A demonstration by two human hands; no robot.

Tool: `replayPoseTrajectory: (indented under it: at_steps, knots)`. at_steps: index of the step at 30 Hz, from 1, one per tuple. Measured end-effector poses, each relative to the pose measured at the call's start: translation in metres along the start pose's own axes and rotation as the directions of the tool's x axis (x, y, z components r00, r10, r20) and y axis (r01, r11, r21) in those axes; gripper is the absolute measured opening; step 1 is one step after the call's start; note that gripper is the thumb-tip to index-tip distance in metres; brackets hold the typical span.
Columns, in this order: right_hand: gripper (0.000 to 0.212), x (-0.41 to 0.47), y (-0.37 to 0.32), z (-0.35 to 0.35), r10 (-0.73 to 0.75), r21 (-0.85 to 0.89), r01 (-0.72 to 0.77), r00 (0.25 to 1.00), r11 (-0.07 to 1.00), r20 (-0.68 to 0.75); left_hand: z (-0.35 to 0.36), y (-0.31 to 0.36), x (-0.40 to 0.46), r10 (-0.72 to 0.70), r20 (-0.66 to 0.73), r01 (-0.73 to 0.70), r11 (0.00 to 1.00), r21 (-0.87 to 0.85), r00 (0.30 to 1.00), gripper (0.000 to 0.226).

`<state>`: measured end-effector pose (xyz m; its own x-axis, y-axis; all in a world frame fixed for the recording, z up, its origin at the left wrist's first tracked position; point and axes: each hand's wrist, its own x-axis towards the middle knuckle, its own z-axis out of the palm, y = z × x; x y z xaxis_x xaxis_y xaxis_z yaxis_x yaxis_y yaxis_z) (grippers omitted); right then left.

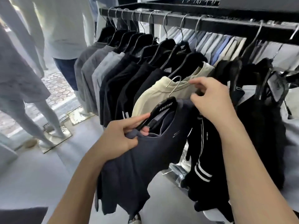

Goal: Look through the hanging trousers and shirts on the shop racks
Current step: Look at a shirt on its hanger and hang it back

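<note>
While one navy shirt [137, 162] is held off the rail [210, 20] on its hanger [160, 110], hook up and away, hem toward the floor, about nine hooks are counted on that rail. Left hand [123, 135]: fingers gripped round the hanger's arm and the shirt's shoulder. Right hand [212, 97]: beige shirt [161, 92] collar pinched. Two mannequins [24, 78] are noted at left.

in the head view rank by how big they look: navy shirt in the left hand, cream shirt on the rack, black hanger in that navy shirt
1. navy shirt, though it hangs nearest the camera
2. cream shirt, partly hidden
3. black hanger
</note>
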<state>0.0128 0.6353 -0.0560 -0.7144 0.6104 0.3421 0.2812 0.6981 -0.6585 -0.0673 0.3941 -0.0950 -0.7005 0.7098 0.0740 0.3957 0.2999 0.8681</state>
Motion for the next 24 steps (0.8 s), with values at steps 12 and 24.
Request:
replayPoseTrajectory:
  at_steps: [12, 24]
  knots:
    - [0.019, -0.073, -0.074, 0.086, -0.416, 0.342, 0.271, 0.769, 0.900, 0.485, -0.078, -0.012, -0.130, -0.137, -0.319, 0.226, 0.939, 0.260, 0.938, 0.078]
    - [0.022, -0.108, -0.131, 0.122, -0.406, 0.254, 0.317, 0.690, 0.914, 0.599, -0.086, -0.066, -0.199, -0.232, -0.733, 0.505, 0.845, 0.174, 0.640, 0.021]
